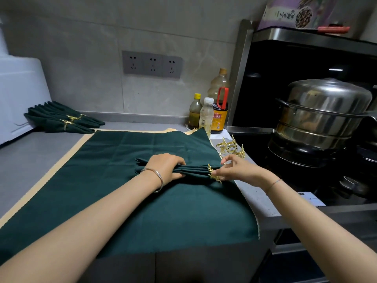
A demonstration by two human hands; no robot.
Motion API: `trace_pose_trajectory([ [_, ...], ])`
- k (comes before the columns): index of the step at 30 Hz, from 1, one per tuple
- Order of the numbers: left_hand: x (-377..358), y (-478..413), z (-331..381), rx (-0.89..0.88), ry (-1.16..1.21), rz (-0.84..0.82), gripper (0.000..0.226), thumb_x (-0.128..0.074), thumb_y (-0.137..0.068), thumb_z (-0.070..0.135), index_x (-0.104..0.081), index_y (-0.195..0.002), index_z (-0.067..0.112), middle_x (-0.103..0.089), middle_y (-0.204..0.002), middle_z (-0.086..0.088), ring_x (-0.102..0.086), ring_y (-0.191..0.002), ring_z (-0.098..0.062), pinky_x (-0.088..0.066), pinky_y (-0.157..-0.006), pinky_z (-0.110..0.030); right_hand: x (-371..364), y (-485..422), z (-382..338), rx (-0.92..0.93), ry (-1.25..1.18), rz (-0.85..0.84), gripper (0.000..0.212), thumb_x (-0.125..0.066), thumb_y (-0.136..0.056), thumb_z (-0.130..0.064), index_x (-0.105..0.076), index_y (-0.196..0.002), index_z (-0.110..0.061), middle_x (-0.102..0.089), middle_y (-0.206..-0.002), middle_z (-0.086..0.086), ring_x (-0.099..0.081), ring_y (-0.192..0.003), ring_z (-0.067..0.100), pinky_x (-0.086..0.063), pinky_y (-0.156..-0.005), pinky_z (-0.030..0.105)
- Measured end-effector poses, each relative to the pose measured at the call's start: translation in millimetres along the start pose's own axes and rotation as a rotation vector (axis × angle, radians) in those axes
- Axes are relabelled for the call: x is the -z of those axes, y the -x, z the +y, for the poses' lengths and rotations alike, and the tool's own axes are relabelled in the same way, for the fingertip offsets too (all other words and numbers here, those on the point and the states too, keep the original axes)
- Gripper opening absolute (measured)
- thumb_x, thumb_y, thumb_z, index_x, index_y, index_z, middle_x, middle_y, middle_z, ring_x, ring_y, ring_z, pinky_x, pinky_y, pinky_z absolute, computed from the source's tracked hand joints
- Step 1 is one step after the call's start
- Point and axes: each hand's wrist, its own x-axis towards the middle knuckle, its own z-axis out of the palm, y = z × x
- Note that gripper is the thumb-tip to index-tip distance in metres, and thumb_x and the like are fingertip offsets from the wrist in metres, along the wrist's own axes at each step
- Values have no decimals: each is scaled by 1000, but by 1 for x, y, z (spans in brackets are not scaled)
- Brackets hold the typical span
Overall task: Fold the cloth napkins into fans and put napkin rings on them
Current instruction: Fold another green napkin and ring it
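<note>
1. Green cloth (142, 211) covers the tabletop (24, 160) up close.
2. Left grip (166, 167) squeezes the folded napkin (195, 170), which lies on the cloth, long way left to right.
3. Right grip (234, 170) pinches the gold ring (212, 173) on the napkin's right end; I think it should slide left.

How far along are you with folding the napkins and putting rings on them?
Done: ringed napkins lie stacked at the back left. In hand: the left hand grips a pleated napkin while the right hand pinches a gold ring at its end. Left: spare rings wait on the counter, and a flat napkin lies spread underneath.
</note>
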Motion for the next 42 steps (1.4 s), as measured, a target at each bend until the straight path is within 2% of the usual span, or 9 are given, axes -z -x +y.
trace_pose_trajectory([
  [4, 8, 14, -15, -11, -36, -28, 30, -57, -90, 45, -59, -119, 35, -64, -115, 8, -56, -110, -18, -41, -81, -28, -16, -7, -7, -2, -162, -84, 30, -68, -85, -9, -41, -98, -9, -51, -56, -1, -54, -51, 7, -56, -85, 29],
  [7, 13, 22, -26, -26, -59, -48, 32, -57, -90, 45, -58, -120, 34, -64, -117, 8, -56, -111, -18, -40, -81, -27, -19, -4, -12, -2, -137, -210, 15, -63, -88, -9, -49, -91, -9, -60, -57, -4, -65, -64, 10, -51, -94, 32],
  [11, 15, 31, -35, -68, -63, -68, 29, -57, -90, 47, -60, -117, 37, -66, -113, 10, -58, -108, -17, -37, -78, -25, -22, -7, -13, -68, -87, -312, 17, -67, -85, -12, -54, -96, -8, -62, -74, 3, -66, -76, 15, -55, -89, 30],
  [16, 16, 36, -29, -109, -45, -43, 28, -56, -89, 48, -61, -115, 38, -67, -110, 10, -59, -104, -15, -37, -76, -25, -46, -10, -18, 15, 31, -304, 25, -73, -80, -27, -59, -96, -13, -65, -89, 3, -57, -73, 11, -49, -64, 19],
  [21, 19, 35, -26, -72, -34, -26, 29, -57, -88, 49, -62, -114, 37, -66, -112, 9, -58, -106, -17, -39, -78, -26, -69, -9, -26, 195, 260, -165, 29, -70, -83, -39, -63, -100, -16, -66, -80, -4, -50, -64, 7, -36, -58, 13],
  [25, 20, 38, -41, 10, -20, -42, 33, -59, -88, 46, -58, -120, 38, -64, -117, 11, -55, -111, -15, -39, -81, -27, -63, -7, -15, 372, 663, -11, 52, -79, -72, -42, -59, -118, -24, -66, -111, -11, -60, -98, 2, -45, -85, 17],
  [28, 17, 40, -40, -10, 29, -66, 40, -62, -86, 44, -53, -125, 38, -63, -117, 10, -54, -112, -15, -38, -85, -27, -71, -2, -9, 483, 958, 173, 41, -72, -78, -40, -61, -115, -27, -67, -111, -10, -61, -102, 12, -48, -83, 28],
  [32, 6, 37, -22, -113, -5, -38, 54, -66, -80, 52, -50, -128, 33, -61, -118, 8, -51, -113, -15, -33, -91, -28, -80, 1, -8, 550, 887, 239, 23, -67, -83, -36, -68, -104, -26, -71, -100, -8, -64, -94, 16, -49, -77, 32],
  [42, 11, 32, -38, -100, -141, -19, 44, -58, -85, 48, -54, -125, 29, -62, -114, 7, -46, -114, -14, -32, -90, -27, -75, -2, -2, 502, 903, 318, 19, -64, -86, -38, -70, -100, -27, -72, -97, -9, -64, -95, 16, -49, -77, 32],
])
